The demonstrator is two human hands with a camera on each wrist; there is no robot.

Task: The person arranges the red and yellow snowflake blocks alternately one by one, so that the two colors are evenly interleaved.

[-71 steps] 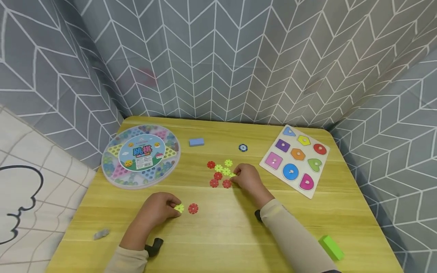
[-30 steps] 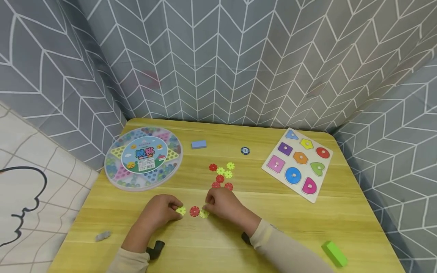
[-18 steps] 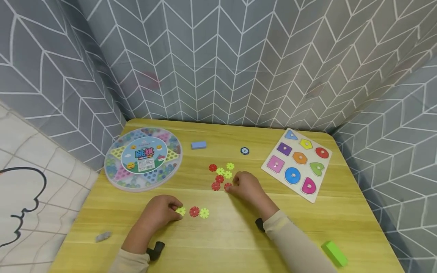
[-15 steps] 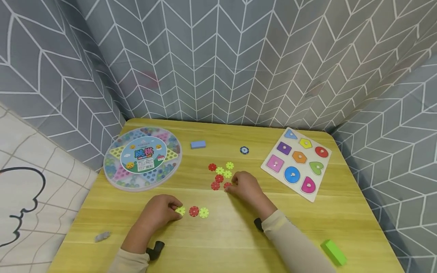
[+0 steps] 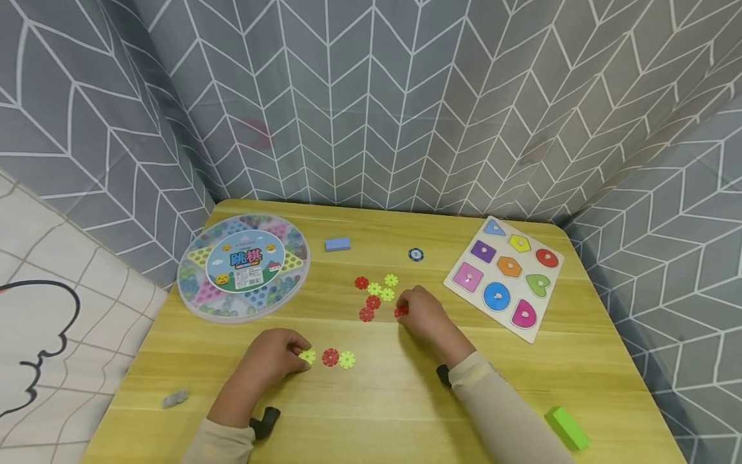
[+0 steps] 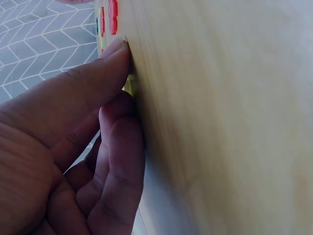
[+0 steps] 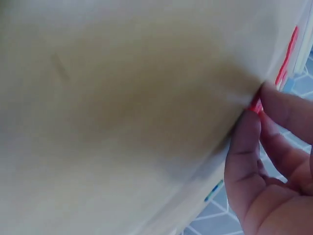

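Note:
My left hand pinches a yellow-green notched plastic disc low over the table at front left; in the left wrist view only a sliver of it shows between thumb and finger. Just right of it lie a red notched disc and another yellow-green one, side by side. My right hand pinches a red notched disc, partly covered by the fingers, right of the loose pile. That pile holds several red discs and yellow-green discs.
A round Chinese checkers set lies at the back left. Behind the pile are a blue block and a poker chip. A shape puzzle board is at right, a green block front right, a small grey piece front left.
My right hand carried a yellow-green disc from the pile to beside the red one, released it, went back and took a red disc, now drawn slightly right. My left hand stayed put.

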